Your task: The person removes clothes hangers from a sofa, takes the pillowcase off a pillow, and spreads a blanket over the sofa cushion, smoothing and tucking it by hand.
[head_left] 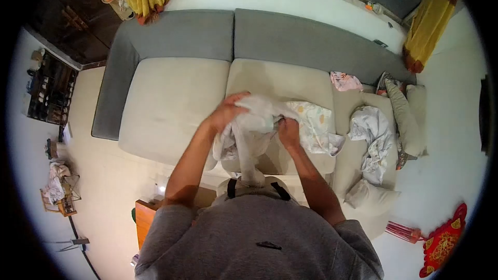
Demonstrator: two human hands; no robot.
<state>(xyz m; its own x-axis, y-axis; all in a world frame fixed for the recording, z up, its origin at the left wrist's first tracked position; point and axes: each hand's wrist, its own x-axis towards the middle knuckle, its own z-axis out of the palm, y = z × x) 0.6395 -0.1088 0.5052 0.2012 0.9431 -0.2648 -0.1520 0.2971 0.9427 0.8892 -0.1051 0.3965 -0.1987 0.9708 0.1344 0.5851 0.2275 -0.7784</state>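
A bunched white cloth (257,116) hangs between my two hands over the front of the beige sofa seat. My left hand (228,111) holds its left edge, fingers curved over the fabric. On the right side, my right hand (288,128) is closed on the same cloth. Just beyond my right hand, a white patterned cloth (314,124) lies spread on the seat. A long pale strip of the held cloth droops toward my body.
The grey-backed sofa (181,36) spans the view. To the right lie a crumpled white garment (373,140), a pink cloth (346,81) and cushions (404,116). An orange wooden edge (145,223) is at lower left.
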